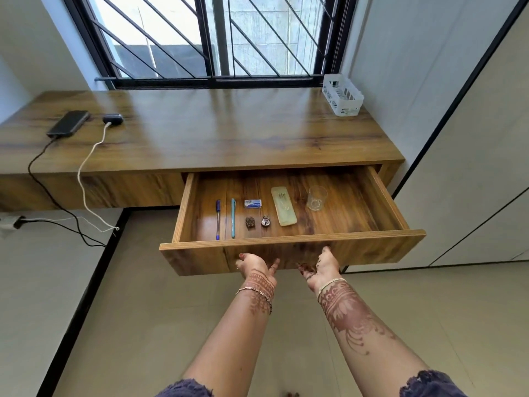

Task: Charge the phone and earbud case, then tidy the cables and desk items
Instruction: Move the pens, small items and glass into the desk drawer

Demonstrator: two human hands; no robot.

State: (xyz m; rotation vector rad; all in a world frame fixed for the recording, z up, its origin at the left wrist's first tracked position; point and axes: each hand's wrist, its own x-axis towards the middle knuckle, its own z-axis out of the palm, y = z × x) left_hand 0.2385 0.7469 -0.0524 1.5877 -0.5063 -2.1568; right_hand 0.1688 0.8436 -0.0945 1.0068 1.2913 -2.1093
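Below, two pens (pixel 225 219), one glass (pixel 317 198); both hands' (pixel 255 265) fingers (pixel 304 268) spread against drawer front (pixel 200 257)

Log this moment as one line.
drawer: open | left hand, right hand: at drawer front | phone, earbud case: plugged in

Black phone (pixel 68 123); white basket (pixel 342 94); teal pen (pixel 233 218).
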